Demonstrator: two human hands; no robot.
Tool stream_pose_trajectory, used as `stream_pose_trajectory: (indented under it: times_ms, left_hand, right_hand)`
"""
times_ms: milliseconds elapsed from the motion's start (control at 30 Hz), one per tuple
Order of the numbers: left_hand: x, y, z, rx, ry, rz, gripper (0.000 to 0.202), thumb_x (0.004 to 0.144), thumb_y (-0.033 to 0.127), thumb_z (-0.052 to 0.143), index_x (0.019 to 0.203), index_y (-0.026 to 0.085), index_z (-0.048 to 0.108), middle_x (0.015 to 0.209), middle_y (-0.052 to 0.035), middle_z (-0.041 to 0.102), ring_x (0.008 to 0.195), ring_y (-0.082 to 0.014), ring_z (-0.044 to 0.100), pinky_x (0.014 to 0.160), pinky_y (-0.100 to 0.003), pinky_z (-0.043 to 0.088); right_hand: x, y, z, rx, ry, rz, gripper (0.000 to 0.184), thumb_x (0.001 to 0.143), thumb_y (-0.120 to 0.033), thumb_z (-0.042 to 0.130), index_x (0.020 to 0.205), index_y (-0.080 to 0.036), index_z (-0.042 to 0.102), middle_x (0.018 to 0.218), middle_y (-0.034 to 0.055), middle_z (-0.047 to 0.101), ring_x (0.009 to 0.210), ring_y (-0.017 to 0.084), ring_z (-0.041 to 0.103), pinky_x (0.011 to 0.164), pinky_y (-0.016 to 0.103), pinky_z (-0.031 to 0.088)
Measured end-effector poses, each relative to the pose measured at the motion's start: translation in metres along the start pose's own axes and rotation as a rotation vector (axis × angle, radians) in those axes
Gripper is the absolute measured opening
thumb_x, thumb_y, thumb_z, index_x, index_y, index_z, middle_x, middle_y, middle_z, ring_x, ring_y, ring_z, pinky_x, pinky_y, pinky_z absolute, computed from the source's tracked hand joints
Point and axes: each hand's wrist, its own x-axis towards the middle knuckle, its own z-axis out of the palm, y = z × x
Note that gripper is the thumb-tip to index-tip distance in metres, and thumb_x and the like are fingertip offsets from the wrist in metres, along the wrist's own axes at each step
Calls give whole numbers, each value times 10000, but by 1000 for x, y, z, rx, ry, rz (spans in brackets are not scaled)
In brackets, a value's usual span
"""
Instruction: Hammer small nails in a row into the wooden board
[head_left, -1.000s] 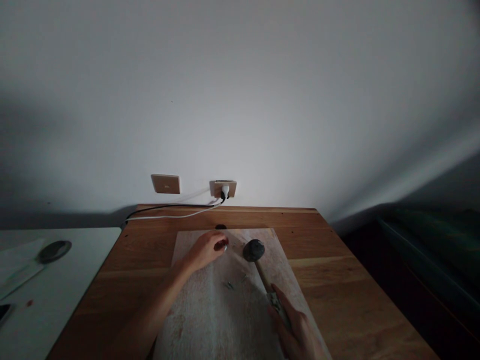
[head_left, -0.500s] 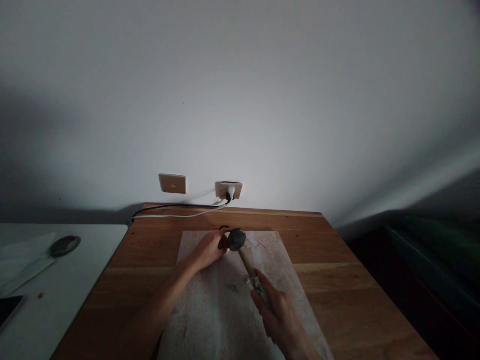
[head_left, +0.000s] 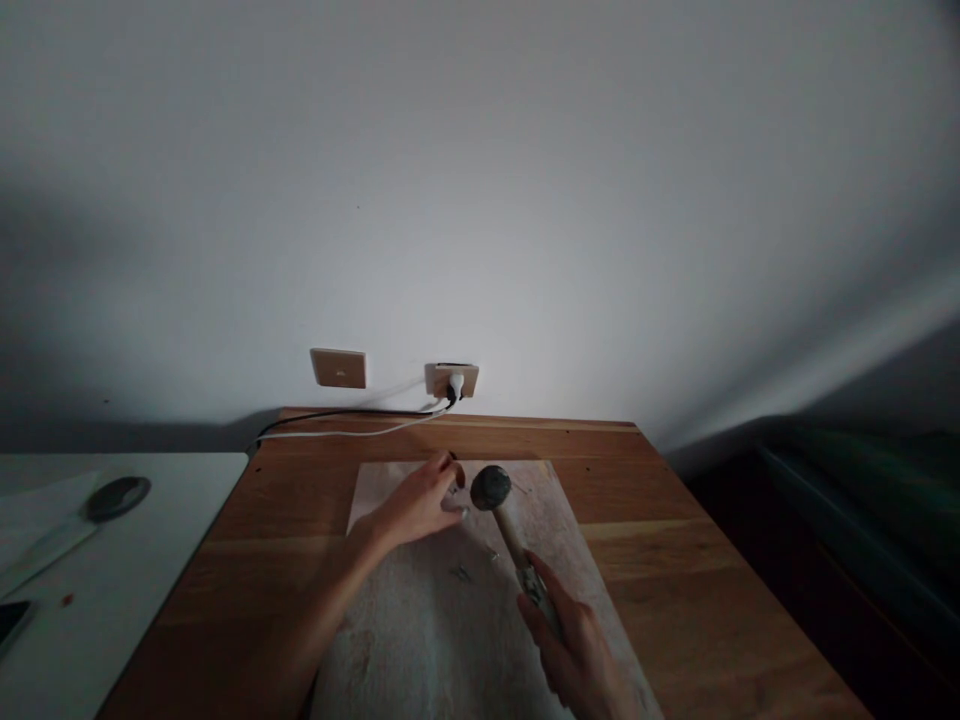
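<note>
Fingers [head_left: 541,590] of the right hand [head_left: 577,650] are wrapping closed around the wooden handle of one mallet [head_left: 511,535], whose dark head is sitting just beside the left hand [head_left: 416,505]. Fingers [head_left: 448,472] of that hand are pinching narrowly, what they hold being too small to tell. Two small metal bits [head_left: 460,573] are lying on one pale board [head_left: 420,640], itself resting on the wooden surface [head_left: 675,600].
</note>
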Motion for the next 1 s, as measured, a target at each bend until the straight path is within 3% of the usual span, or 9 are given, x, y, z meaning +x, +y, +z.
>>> stream_pose_trajectory:
  times_ms: [100, 233, 400, 500, 633, 800, 900, 1000]
  left_hand:
    - [-2, 25, 4, 48, -97, 83, 87, 823, 207, 718, 867, 206, 643, 962, -40, 659, 850, -205, 657, 776, -287, 493]
    - [-6, 50, 28, 137, -259, 229, 110, 827, 192, 733, 919, 209, 674, 948, -57, 718, 873, -240, 696, 799, -316, 515]
    - [-12, 63, 47, 268, -303, 290, 314, 852, -13, 556, 1058, 188, 681, 1064, -101, 739, 970, -258, 719, 856, -338, 537]
    - [-12, 63, 46, 287, -325, 296, 258, 866, -13, 545, 962, 177, 691, 986, -100, 735, 931, -254, 719, 795, -317, 534]
    - [-10, 53, 29, 220, -302, 231, 178, 859, 30, 608, 863, 184, 698, 935, -75, 707, 853, -223, 704, 741, -286, 502]
    - [-3, 20, -10, 48, -150, 99, 197, 893, 64, 568, 916, 192, 716, 971, -55, 697, 851, -191, 682, 770, -267, 476]
    - [-1, -5, -24, -87, -7, -1, 183, 909, 112, 559, 932, 198, 718, 938, -39, 725, 863, -187, 678, 790, -262, 480]
    - [-2, -26, -24, -175, 59, -87, 165, 876, 114, 578, 905, 192, 721, 886, -24, 746, 825, -180, 675, 765, -255, 487]
  right_hand:
    - [-10, 18, -11, -19, 28, 56, 821, 958, -706, 413, 1553, -145, 487, 506, -47, 557, 385, 159, 560, 406, 225, 459]
    - [-17, 33, -22, -41, 10, 79, 832, 944, -731, 439, 1531, -145, 507, 441, -48, 542, 362, 173, 567, 413, 233, 468]
    - [-9, 39, -23, -53, -30, 80, 768, 968, -682, 383, 1526, -160, 454, 605, -17, 672, 370, 161, 614, 353, 216, 443]
    - [0, 43, -23, -72, -25, 5, 652, 964, -640, 377, 1364, -150, 536, 625, -12, 673, 398, 174, 640, 359, 225, 458]
    - [10, 35, -25, -91, -6, -75, 453, 974, -590, 396, 1106, -194, 572, 636, -12, 664, 438, 162, 651, 379, 218, 463]
    - [21, 13, -21, -105, -80, -45, 555, 988, -558, 399, 1379, -179, 506, 850, 49, 756, 462, 161, 673, 364, 232, 479]
    - [30, 20, -12, -190, 43, -76, 599, 961, -527, 453, 1409, -144, 563, 1060, 156, 791, 793, 255, 791, 638, 315, 629]
    - [36, 38, -3, -250, 180, -165, 601, 942, -491, 468, 1375, -106, 626, 1265, 222, 747, 1110, 335, 744, 941, 410, 595]
